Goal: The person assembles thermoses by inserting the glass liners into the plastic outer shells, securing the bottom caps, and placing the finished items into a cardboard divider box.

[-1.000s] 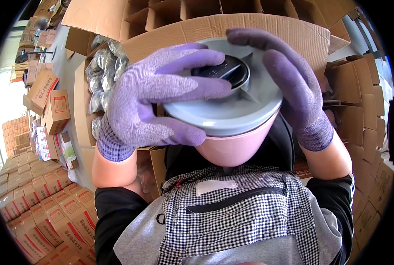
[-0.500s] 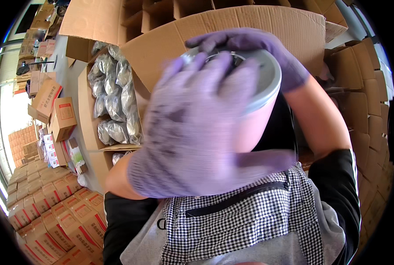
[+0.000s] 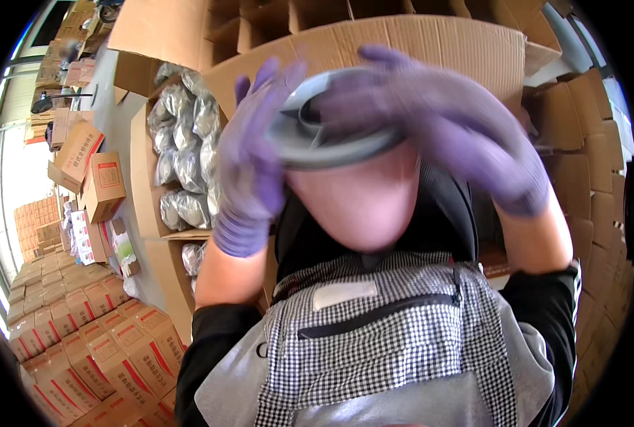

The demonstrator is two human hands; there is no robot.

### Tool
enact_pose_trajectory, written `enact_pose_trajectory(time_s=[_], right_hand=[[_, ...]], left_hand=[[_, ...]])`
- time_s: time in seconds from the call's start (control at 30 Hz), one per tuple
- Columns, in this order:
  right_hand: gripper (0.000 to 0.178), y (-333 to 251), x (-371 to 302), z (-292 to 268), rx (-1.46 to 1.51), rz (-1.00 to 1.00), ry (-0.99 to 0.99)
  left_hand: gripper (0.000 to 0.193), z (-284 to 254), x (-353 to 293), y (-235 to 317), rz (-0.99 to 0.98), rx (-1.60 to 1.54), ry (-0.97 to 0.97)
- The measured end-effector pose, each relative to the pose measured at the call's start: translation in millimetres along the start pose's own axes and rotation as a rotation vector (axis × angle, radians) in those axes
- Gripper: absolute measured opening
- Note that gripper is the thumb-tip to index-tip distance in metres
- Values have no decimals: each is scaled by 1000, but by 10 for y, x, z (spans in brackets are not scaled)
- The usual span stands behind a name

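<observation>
A pink rounded vessel [image 3: 356, 196], narrowing toward me, is in front of my chest with its wide grey round end [image 3: 345, 156] facing up. A raised ring shows within that end. My left hand [image 3: 251, 153], in a purple-grey glove, grips the left side of the grey rim, several fingers pointing upward. Gloved alike, my right hand [image 3: 430, 117] lies over the right part of the grey end. Motion smears its fingers, and whether they hold a small part is hidden. A dark tip [image 3: 370, 260] shows at the vessel's narrow lower end.
Just beyond my hands is a large open carton [image 3: 402, 46] with cardboard dividers. Left of me, another carton holds silvery bagged items [image 3: 187, 167]. Sealed boxes [image 3: 110, 349] are stacked at lower left; open cartons [image 3: 576, 153] stand along the right.
My left hand has moved left and back from over the vessel to its rim. The right hand has come nearer over the grey end. The vessel's grey end has shifted left.
</observation>
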State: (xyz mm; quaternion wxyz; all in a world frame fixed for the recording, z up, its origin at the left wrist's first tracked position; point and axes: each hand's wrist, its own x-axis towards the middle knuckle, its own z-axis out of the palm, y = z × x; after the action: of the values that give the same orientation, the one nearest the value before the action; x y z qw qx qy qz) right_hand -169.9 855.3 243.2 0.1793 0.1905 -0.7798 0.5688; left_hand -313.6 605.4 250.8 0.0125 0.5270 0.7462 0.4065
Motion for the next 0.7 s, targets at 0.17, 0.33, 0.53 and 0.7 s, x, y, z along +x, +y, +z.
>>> enact_pose_trajectory(time_s=[0.17, 0.33, 0.53, 0.7], right_hand=[[47, 155, 117, -14, 284, 247, 120], [51, -118, 111, 157, 165, -192, 40], [42, 196, -212, 106, -69, -97, 200], [40, 255, 43, 86, 193, -102, 307]], left_hand=[[100, 6, 81, 360, 116, 144, 20], [78, -24, 80, 124, -8, -148, 19], [71, -12, 169, 67, 85, -42, -140], [52, 139, 73, 496, -85, -110, 90]])
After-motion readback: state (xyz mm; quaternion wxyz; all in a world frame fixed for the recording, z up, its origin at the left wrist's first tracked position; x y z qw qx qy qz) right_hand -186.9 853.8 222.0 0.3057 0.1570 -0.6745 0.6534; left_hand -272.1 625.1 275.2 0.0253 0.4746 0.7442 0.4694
